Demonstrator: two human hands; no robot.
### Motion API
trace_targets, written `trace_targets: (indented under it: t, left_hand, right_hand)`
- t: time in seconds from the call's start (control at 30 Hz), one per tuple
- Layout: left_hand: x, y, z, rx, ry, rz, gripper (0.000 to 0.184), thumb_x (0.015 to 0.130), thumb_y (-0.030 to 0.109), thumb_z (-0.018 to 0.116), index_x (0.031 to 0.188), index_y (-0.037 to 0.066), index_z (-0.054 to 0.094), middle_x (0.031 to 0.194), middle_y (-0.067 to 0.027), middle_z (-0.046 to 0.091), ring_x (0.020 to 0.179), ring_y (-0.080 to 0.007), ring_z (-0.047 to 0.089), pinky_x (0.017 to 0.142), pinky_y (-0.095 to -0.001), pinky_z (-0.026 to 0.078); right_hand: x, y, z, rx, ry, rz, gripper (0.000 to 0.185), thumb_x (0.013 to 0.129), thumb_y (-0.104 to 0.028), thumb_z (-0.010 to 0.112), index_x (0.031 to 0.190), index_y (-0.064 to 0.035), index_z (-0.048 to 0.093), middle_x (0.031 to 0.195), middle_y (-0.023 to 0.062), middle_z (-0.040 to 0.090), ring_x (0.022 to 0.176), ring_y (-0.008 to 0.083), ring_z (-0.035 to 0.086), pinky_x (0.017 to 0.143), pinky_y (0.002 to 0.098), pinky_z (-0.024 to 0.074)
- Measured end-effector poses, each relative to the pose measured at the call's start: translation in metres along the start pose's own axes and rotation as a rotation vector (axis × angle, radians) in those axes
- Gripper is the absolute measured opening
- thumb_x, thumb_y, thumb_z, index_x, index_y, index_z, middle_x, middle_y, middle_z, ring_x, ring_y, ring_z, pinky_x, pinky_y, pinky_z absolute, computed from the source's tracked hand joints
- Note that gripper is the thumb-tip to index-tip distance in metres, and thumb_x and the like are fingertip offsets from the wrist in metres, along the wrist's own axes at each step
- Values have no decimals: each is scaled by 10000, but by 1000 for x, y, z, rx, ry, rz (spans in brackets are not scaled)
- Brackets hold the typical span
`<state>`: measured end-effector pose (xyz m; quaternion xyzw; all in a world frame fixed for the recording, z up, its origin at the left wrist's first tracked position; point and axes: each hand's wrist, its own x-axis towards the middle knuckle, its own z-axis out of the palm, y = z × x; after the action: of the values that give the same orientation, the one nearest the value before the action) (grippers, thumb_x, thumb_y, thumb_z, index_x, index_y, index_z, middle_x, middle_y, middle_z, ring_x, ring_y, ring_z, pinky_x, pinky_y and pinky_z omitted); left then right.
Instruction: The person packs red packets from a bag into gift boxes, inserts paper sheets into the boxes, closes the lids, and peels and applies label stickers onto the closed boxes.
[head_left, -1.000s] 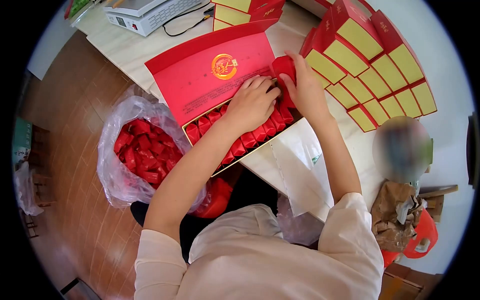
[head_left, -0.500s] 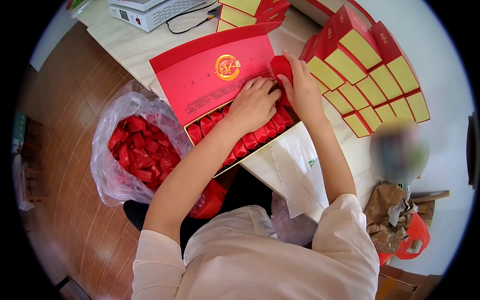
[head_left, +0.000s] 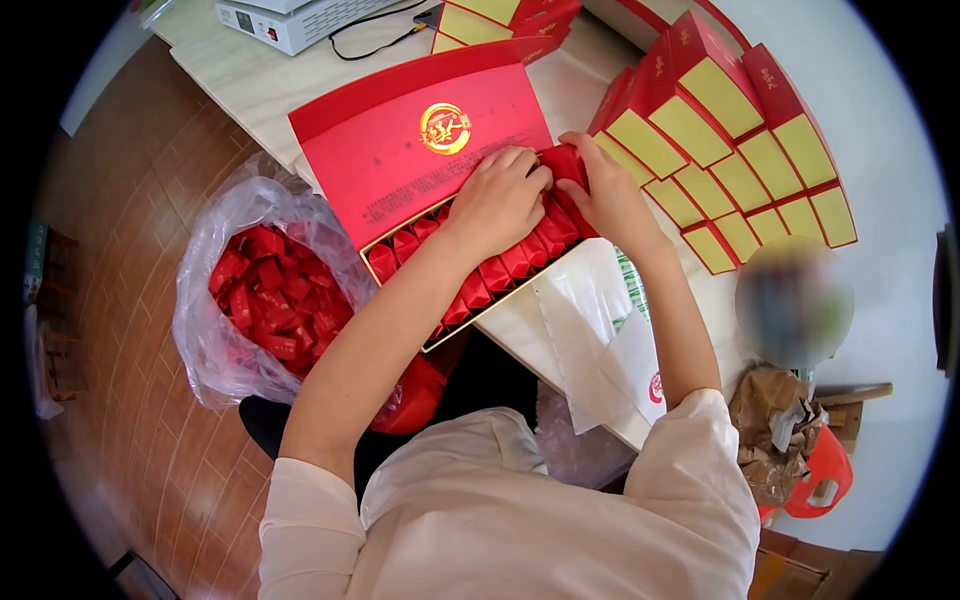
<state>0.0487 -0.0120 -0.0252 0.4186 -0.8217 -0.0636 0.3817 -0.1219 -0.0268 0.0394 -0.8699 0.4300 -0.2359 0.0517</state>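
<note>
An open red box (head_left: 400, 170) with a gold emblem inside its lid lies at the table's front edge. Rows of red wrapped packets (head_left: 494, 273) fill much of it. My left hand (head_left: 498, 200) rests over the packets near the lid's hinge, fingers bent, and what its fingertips touch is hidden. At the box's right end, my right hand (head_left: 608, 195) has thumb and fingers around a red packet (head_left: 563, 163), which is low against the box's end. Left of the box, a clear plastic bag (head_left: 205, 340) holds many loose red packets (head_left: 275, 300).
Red and yellow boxes (head_left: 740, 180) are stacked on the right, with more boxes (head_left: 470, 25) behind. A white device (head_left: 290, 28) with a black cable (head_left: 375, 48) stands at the back left. White sheets (head_left: 585, 345) hang over the table edge. Brown paper (head_left: 768, 420) lies lower right.
My right hand has moved down and slightly inward with the red packet, which now sits lower at the box's right end. My left hand stays over the packets. The view has shifted a little.
</note>
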Motion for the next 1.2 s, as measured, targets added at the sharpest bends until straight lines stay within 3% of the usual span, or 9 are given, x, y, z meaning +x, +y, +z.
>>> trace_targets:
  t: [0.23,0.63,0.77,0.83,0.87,0.97,1.0,1.13,1.2]
  left_hand:
    - [3,1,-3,-4,-21,-40,200,797,128,612,979,55,574,1038,-107,552,1100,-291,508,958,-414,417]
    - [3,2,0,-3,-4,-25,191,799,133,614,963,54,557,1016,-104,555,1078,-281,516,930,-405,421]
    - [3,1,-1,-42,-2,-46,213,806,74,591,1004,37,520,1045,-134,539,1075,-313,511,924,-417,420]
    - [5,-1,-3,-83,26,-80,215,816,38,573,1018,26,500,1056,-151,531,1068,-332,510,917,-427,425]
    - [6,-3,-3,-165,57,-118,230,827,-3,545,1043,13,466,1060,-170,516,1047,-351,517,906,-426,435]
    - [8,-5,1,-269,192,-157,248,853,-61,494,1079,-9,406,1069,-196,486,1008,-359,538,885,-409,457]
    - [9,-7,1,-284,310,-167,248,868,-76,472,1091,-18,379,1075,-202,472,989,-348,553,876,-393,469]
    - [11,-10,-3,-531,259,-335,219,921,-31,450,1112,-16,345,1141,-193,449,1072,-252,551,939,-352,453]
    - [12,-12,-13,-741,271,-442,192,951,50,470,1113,-16,390,1064,-160,509,1030,-249,555,933,-351,443]
  right_hand:
    - [18,-1,-23,-69,-364,109,391,798,-65,668,1132,-4,476,882,255,630,890,431,607,766,473,482]
    - [37,10,-25,-201,-616,75,412,812,-136,661,1173,-43,484,851,232,639,852,386,629,744,460,477]
    - [39,10,-19,-196,-722,139,468,870,-224,628,1266,-40,459,1004,247,627,965,383,610,829,438,475]
    - [25,11,-11,-29,-348,102,568,921,-367,553,1339,-4,427,1180,279,561,1079,420,564,911,445,457]
    - [25,14,-7,-32,-350,103,568,921,-367,553,1339,-4,427,1180,279,561,1079,420,564,911,445,457]
    - [28,25,21,41,15,90,625,978,-444,423,1442,-36,328,1275,284,492,1111,429,546,924,459,459]
    - [26,31,39,47,20,100,625,978,-444,423,1442,-36,328,1275,284,492,1111,429,546,924,459,459]
    - [20,32,70,-103,43,237,675,967,-502,404,1466,-62,286,1266,296,496,1013,430,598,818,473,513]
    - [19,30,71,-164,54,237,677,968,-516,385,1468,-70,288,1244,277,524,1008,421,606,810,474,514]
